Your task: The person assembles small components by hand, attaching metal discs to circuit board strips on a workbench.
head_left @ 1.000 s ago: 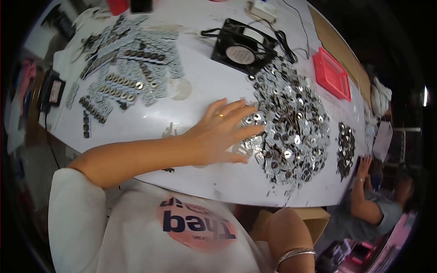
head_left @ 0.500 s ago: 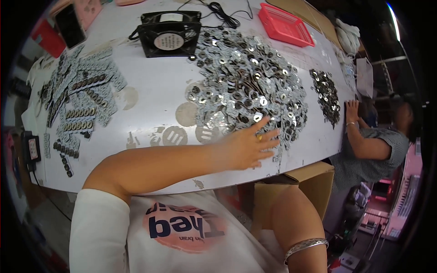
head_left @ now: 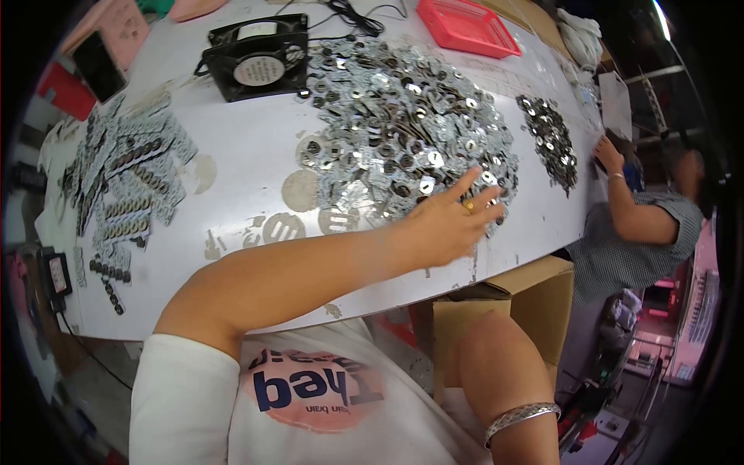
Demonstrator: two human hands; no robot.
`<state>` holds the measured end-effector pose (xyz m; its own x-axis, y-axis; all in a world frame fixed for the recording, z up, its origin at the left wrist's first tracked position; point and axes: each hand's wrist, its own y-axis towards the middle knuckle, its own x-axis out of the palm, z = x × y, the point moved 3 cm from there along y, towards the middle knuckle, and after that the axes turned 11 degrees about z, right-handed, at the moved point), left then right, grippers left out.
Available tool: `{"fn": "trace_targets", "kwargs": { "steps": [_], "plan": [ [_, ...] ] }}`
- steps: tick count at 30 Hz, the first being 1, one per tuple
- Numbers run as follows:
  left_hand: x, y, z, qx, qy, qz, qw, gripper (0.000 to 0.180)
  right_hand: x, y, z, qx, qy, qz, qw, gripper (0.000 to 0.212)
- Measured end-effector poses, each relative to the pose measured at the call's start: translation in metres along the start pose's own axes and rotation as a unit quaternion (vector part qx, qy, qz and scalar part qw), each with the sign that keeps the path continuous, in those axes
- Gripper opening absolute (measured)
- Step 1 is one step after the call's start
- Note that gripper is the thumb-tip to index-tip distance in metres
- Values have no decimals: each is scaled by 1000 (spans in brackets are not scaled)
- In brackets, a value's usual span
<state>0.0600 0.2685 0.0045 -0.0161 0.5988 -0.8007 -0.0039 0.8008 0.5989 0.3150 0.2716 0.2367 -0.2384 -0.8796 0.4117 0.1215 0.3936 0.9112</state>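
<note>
My left hand [head_left: 453,221] reaches across from the left, palm down with fingers spread. Its fingertips are at the near right edge of a large heap of small metal pieces [head_left: 411,128], grey and silvery with round dark parts. I see nothing held in it, and a ring is on one finger. My right arm, with a silver bracelet, rises from the lower edge to an open cardboard box [head_left: 542,310] below the table edge. Beyond the bracelet, part of my right hand [head_left: 500,353] seems to show, blurred. Its fingers are hidden.
Strips of similar pieces [head_left: 128,170] lie at the left. A black fan [head_left: 256,66] stands at the back, with a red basket [head_left: 469,31] farther right. A smaller dark pile [head_left: 550,139] sits near a co-worker [head_left: 635,232]. A phone [head_left: 101,66] leans at far left.
My left hand has moved right along the near edge of the heap, fingers still spread. The view has shifted slightly. The co-worker's hand has changed position at the table edge.
</note>
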Motion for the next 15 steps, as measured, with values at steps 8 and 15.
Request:
{"fn": "trace_targets", "kwargs": {
  "steps": [8, 15],
  "plan": [
    [-113, -118, -19, -198, -94, 89, 972, 40, -16, -21, 56, 26, 118, 40, 992, 15],
    [-221, -244, -76, -434, 196, 12, 879, 38, -2, -48, 88, 14, 167, 71, 983, 15]
  ]
}}
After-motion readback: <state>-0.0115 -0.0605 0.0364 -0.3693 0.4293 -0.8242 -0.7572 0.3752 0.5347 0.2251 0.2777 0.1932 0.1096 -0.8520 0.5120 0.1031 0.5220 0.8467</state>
